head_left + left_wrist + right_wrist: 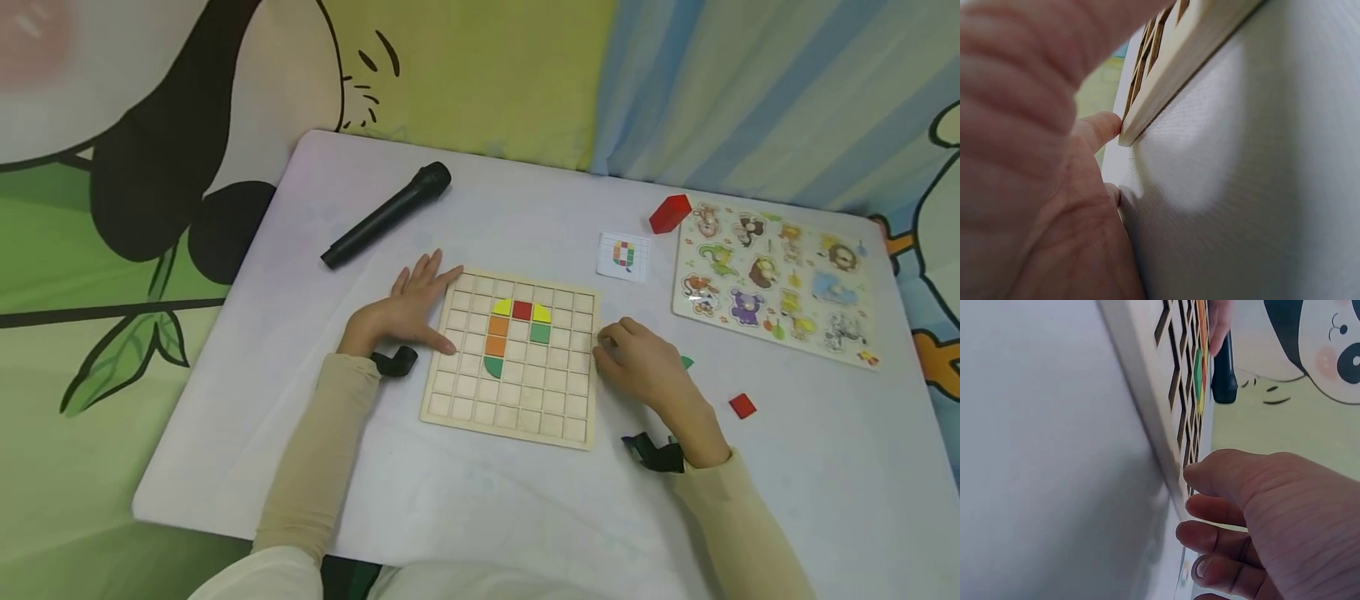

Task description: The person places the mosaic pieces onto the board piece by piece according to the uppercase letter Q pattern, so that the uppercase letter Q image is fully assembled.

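Observation:
A wooden grid board (555,400) lies on the table. An arch of flat pieces sits in its cells: a red square (522,310) between two yellow quarter-rounds, orange squares (497,344) and a green quarter-round (492,367) down the left, a green square (539,333) at right. My left hand (405,313) is spread at the board's left side, thumb on its edge and a fingertip at its far corner. Beside the right edge is my right hand (645,360), fingers loosely bent; no piece shows between thumb and fingers in the right wrist view.
A green piece (686,362) shows partly behind my right hand, with a red square tile (742,406) farther right. Beyond the board lie a pattern card (623,257), a red block (670,214), an animal puzzle board (776,283) and a black microphone (386,215).

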Action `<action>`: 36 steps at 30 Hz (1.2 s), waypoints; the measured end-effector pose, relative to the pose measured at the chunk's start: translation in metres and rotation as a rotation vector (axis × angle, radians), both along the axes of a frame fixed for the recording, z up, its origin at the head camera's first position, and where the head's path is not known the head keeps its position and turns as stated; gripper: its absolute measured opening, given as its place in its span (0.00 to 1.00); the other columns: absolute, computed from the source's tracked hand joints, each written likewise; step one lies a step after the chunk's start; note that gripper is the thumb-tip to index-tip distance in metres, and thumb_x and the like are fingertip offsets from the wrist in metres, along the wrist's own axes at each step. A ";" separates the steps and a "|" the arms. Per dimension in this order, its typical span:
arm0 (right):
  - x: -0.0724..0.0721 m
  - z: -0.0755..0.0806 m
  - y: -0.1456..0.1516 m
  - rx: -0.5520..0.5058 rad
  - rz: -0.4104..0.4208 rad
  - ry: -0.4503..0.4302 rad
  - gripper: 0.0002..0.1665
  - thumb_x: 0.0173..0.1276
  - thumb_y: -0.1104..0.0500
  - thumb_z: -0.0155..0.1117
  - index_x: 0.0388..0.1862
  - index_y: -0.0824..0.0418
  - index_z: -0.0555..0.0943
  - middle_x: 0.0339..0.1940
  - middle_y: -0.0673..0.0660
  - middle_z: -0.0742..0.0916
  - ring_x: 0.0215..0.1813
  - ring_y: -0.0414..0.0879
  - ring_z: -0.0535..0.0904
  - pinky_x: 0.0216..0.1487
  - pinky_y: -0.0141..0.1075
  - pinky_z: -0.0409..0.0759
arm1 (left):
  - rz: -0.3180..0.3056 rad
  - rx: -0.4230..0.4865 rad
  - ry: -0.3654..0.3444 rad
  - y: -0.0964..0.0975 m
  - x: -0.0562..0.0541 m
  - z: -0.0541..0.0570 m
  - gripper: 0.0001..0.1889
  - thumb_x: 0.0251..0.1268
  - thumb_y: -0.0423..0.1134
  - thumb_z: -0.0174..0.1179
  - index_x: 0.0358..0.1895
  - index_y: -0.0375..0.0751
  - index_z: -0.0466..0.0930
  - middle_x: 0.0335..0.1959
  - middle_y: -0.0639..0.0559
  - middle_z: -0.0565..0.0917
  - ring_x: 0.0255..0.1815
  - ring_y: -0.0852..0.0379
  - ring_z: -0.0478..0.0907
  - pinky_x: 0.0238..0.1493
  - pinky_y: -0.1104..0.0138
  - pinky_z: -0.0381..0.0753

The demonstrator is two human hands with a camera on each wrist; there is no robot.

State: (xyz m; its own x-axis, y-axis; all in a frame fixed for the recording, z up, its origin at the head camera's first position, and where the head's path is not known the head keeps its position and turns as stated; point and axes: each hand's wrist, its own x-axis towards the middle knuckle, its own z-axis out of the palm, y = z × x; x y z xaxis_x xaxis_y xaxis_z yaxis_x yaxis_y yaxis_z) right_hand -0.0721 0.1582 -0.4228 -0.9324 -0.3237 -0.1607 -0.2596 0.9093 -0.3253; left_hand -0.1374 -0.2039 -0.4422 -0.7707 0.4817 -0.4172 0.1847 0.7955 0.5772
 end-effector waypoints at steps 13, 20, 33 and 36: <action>0.031 -0.002 0.066 0.035 -0.148 0.009 0.17 0.67 0.58 0.63 0.48 0.69 0.81 0.44 0.64 0.83 0.43 0.57 0.81 0.43 0.53 0.81 | -0.011 0.013 0.013 0.001 0.001 0.001 0.69 0.39 0.59 0.77 0.80 0.53 0.34 0.78 0.47 0.20 0.78 0.49 0.15 0.75 0.50 0.19; 0.061 -0.005 0.085 0.010 -0.198 0.018 0.16 0.66 0.59 0.64 0.46 0.70 0.81 0.42 0.65 0.83 0.42 0.58 0.81 0.42 0.54 0.81 | -0.017 0.010 0.013 0.000 0.001 0.001 0.68 0.40 0.59 0.77 0.80 0.53 0.34 0.78 0.47 0.20 0.78 0.48 0.15 0.75 0.49 0.19; 0.109 -0.014 0.103 -0.036 -0.199 0.000 0.18 0.60 0.55 0.71 0.47 0.61 0.82 0.41 0.55 0.81 0.37 0.47 0.74 0.37 0.44 0.79 | -0.006 0.010 0.016 0.000 0.001 0.000 0.69 0.40 0.60 0.77 0.80 0.54 0.34 0.78 0.48 0.19 0.78 0.49 0.14 0.75 0.50 0.18; 0.116 -0.014 0.104 -0.044 -0.202 -0.040 0.21 0.57 0.52 0.73 0.48 0.59 0.82 0.44 0.54 0.81 0.39 0.47 0.74 0.41 0.47 0.80 | -0.003 0.009 0.016 0.000 0.001 0.000 0.69 0.39 0.60 0.77 0.80 0.54 0.34 0.78 0.48 0.19 0.77 0.49 0.14 0.75 0.50 0.18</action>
